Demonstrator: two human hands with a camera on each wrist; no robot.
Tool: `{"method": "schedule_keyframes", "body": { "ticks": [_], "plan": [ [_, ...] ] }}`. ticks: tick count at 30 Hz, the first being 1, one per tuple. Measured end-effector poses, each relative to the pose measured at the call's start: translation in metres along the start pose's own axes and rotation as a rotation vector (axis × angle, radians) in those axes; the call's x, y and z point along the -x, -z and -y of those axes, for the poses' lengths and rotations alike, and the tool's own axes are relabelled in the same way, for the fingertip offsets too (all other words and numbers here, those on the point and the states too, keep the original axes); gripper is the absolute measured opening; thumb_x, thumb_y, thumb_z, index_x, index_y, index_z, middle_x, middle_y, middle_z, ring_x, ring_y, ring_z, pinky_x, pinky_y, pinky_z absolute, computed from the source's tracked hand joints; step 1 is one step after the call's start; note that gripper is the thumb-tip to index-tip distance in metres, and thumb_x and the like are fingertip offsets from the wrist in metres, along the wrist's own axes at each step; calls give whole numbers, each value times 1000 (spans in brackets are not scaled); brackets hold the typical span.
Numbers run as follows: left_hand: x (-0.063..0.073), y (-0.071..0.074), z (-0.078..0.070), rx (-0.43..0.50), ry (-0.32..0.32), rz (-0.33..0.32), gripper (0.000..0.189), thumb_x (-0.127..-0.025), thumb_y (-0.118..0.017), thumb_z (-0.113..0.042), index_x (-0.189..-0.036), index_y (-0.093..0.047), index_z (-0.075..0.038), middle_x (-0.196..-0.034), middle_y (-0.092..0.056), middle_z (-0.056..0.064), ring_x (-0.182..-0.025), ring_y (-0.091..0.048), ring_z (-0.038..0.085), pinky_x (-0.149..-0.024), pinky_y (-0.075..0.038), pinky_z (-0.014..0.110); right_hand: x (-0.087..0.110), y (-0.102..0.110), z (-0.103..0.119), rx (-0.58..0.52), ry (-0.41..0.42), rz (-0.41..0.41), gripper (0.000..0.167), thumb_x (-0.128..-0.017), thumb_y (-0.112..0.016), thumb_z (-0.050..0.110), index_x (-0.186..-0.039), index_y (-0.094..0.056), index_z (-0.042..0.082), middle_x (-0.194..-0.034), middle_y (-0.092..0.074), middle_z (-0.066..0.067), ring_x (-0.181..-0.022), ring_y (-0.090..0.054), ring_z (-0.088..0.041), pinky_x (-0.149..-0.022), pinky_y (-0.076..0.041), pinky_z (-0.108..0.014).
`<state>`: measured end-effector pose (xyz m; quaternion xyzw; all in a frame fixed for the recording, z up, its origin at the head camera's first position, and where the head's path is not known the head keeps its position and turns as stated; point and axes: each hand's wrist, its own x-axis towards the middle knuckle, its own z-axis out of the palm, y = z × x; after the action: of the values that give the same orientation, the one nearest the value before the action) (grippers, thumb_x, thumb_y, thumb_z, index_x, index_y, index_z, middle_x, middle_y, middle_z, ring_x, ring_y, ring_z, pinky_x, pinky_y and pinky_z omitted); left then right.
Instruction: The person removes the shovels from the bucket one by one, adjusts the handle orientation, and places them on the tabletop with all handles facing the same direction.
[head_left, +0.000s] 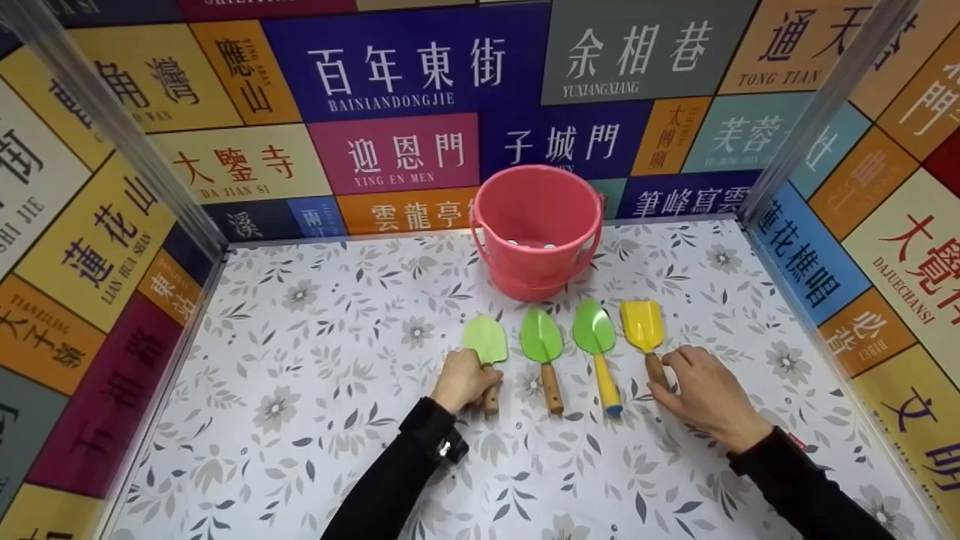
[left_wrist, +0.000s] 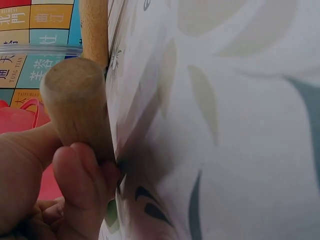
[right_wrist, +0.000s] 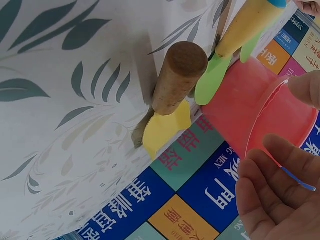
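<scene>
"Where's the pale green shovel (head_left: 486,336)?"
"Mid-frame, handle (head_left: 491,399) pinched in the fingers of the left hand (head_left: 466,379)."
"And the right hand (head_left: 709,391)?"
"Fingers parted, holding nothing, beside the yellow shovel (head_left: 642,324) right of centre."

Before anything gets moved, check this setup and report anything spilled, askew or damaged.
Nothing looks spilled or damaged. The pink bucket stands upright, and four trowels form a row in front of it. Only a mild mismatch: the third trowel from the left has a yellow handle with a blue end, while the others' handles look wooden.
</scene>
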<state>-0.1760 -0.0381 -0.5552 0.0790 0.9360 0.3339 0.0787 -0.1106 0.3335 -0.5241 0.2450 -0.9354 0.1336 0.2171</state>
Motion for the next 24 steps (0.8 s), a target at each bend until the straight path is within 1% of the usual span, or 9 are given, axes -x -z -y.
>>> {"method": "schedule_keyframes", "body": {
  "ticks": [2, 6, 8, 11, 13, 17, 24],
  "plan": [
    [1, 0, 0, -1, -1, -10, 39, -86, -77, -23, -53, -57, -16, -45, -50, -5, -41, -51, 13, -51, -51, 29, 0, 0, 0, 4, -6, 3, 33, -75, -82, 17, -93, -65, -4, -82, -57, -10, -73, -57, -28, -64, -51, -44],
    [1, 0, 0, 24, 14, 0, 36, -86, -76, -22, -56, -58, -15, -48, -54, -3, -40, -52, 13, -44, -50, 28, 0, 2, 1, 8, -16, 14, 33, -76, -82, 17, -94, -65, -4, -83, -58, -10, -74, -57, -28, -64, -52, -44],
    [1, 0, 0, 26, 16, 4, 36, -86, -76, -22, -56, -58, -15, -49, -55, -2, -40, -52, 13, -42, -48, 28, -1, 2, 2, 8, -18, 21, 32, -76, -82, 17, -94, -65, -4, -83, -58, -10, -74, -58, -27, -64, -52, -44],
    [0, 0, 1, 6, 11, -5, 38, -86, -76, -22, -55, -55, -16, -50, -56, -1, -41, -52, 13, -43, -48, 27, -1, 3, 3, 11, -19, 27, 32, -76, -83, 17, -94, -66, -2, -84, -59, -10, -76, -58, -27, -65, -52, -44],
    [0, -1, 1, -10, -2, -23, 39, -85, -75, -21, -54, -52, -17, -52, -56, 0, -42, -53, 14, -45, -48, 28, -1, 3, 3, 12, -18, 27, 32, -76, -83, 17, -94, -65, -2, -84, -59, -11, -76, -59, -28, -65, -52, -44],
    [0, -1, 1, -16, 0, -33, 41, -84, -75, -21, -54, -48, -18, -54, -56, 1, -46, -54, 16, -49, -49, 29, -2, 4, 4, 14, -13, 23, 31, -76, -83, 15, -94, -65, -2, -84, -59, -11, -76, -59, -30, -65, -52, -44],
    [-1, 0, 3, -32, 24, -18, 41, -86, -77, -28, -56, -52, -18, -57, -58, 1, -48, -55, 16, -51, -49, 31, -4, 6, 6, 12, -29, 43, 31, -77, -83, 18, -94, -66, -1, -86, -61, -12, -79, -60, -30, -67, -53, -45]
  ]
}}
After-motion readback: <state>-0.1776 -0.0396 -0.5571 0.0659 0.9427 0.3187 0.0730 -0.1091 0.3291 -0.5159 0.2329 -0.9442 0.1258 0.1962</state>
